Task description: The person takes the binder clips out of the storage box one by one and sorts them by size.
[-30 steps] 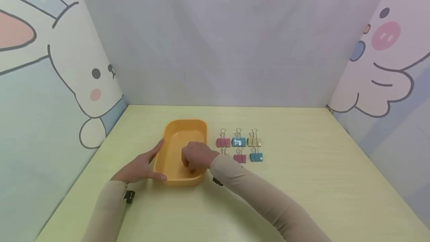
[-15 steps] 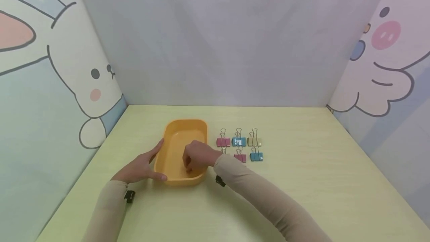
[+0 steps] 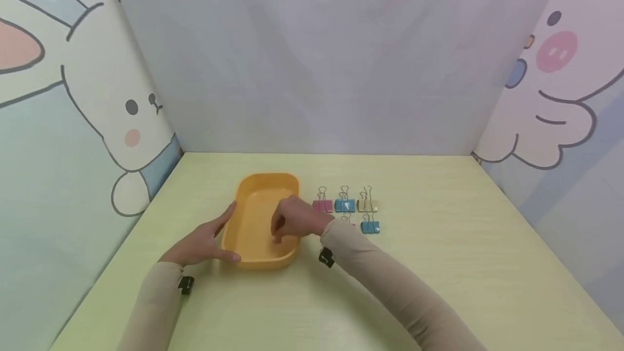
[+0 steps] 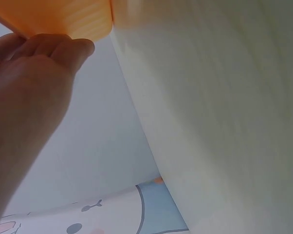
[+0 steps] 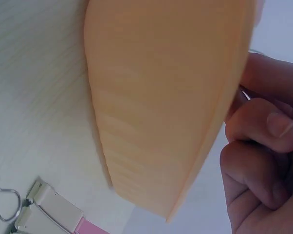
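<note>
A shallow orange-yellow plastic tray (image 3: 251, 215) stands on the table. My left hand (image 3: 199, 244) holds its near left corner, thumb on the front rim and fingers along the left side. Over the tray's right half, my right hand (image 3: 298, 215) has its fingers curled. In the right wrist view a thin wire loop (image 5: 256, 51) shows past those fingers, like a binder clip's handle; the rest is hidden. Right of the tray lie binder clips in two rows: pink (image 3: 322, 206), blue (image 3: 345, 206) and cream (image 3: 368, 206) behind, with another blue clip (image 3: 370, 227) in front.
A front-row pink clip (image 3: 349, 225) is partly covered by the right sleeve (image 3: 370, 270). A cream clip (image 5: 49, 212) lies below the tray wall in the right wrist view. Fabric walls (image 3: 322, 69) with cartoon animals enclose the pale table (image 3: 439, 232).
My right hand has risen slightly and shifted right and away from me inside the tray. Its sleeve now hides a front-row clip that showed before. My left hand stays on the tray.
</note>
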The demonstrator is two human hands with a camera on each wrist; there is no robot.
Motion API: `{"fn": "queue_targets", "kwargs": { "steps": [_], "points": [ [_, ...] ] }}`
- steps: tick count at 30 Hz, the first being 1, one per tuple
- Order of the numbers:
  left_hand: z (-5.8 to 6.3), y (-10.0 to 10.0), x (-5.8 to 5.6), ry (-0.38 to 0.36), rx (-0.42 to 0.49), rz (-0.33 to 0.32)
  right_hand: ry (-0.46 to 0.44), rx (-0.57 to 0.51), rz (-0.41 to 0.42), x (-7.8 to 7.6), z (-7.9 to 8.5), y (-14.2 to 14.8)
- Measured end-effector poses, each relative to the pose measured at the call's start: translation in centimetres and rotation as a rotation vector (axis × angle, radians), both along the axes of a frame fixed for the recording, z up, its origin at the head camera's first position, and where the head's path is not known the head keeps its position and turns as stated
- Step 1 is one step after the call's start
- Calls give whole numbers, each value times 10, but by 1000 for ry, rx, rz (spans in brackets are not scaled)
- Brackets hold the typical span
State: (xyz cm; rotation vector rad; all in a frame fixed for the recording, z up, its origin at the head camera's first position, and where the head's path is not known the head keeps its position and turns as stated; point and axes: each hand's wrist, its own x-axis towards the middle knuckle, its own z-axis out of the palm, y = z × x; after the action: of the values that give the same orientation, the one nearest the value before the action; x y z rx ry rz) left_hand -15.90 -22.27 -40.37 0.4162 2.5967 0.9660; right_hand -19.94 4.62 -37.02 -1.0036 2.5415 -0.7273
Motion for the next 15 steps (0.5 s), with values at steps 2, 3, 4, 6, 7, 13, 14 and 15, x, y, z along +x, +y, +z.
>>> {"fn": "queue_targets", "kwargs": {
  "steps": [2,3,4,6,7,13,14,15],
  "points": [
    [0,0,1,-1,6,0,-34,-29,-14,-1,1,2],
    [0,0,1,-1,6,-1,-50,-41,-20,-1,1,3],
    [-1,0,1,0,8,-1,-62,-53,-23,-1,2,5],
    [-1,0,2,2,5,-2,-77,-71,-29,-1,3,8],
    [-2,0,2,7,0,-5,-75,-77,-32,-1,4,9],
    [-1,0,3,16,-5,-6,-34,-126,-47,0,5,20],
    [-1,0,3,19,-3,-7,-25,-137,-52,0,4,22],
    [-1,0,3,17,2,-5,-17,-150,-57,1,4,23]
  ]
}}
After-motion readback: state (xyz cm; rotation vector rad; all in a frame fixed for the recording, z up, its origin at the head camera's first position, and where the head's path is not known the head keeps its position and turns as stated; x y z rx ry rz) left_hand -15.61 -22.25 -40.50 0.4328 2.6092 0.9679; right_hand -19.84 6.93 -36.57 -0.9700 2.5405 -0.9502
